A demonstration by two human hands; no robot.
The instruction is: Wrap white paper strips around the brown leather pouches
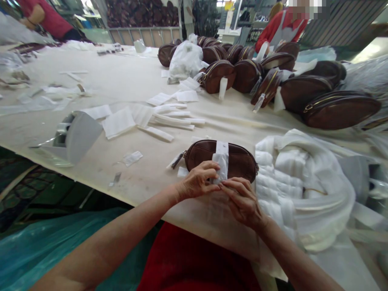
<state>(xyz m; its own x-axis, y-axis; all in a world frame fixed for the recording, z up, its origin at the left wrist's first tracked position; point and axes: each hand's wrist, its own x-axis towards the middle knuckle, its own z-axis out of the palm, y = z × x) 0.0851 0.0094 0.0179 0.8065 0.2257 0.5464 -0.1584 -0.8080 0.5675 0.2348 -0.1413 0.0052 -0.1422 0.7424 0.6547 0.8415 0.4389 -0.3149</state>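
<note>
A small dark-brown oval bag (pixel 241 159) lies at the table's front edge, a zip pull with a white wrap at its left end. A white strip of thin packing material (pixel 222 155) runs across its middle and hangs down over the near side. My left hand (pixel 200 178) pinches the lower part of this strip from the left, fingers bent against the bag. From the right, my right hand (pixel 244 200) closes thumb and fingers on the strip's lower end, its fingertips close to the left hand's. The fingertips partly hide that end.
Several brown zipped bags (pixel 339 111) crowd the back right. White foam pieces (pixel 119 121) lie left of centre. Bundled white packing material (pixel 321 214) sits to the right, and a tape dispenser (pixel 81 135) to the left. Two people in red work across the table.
</note>
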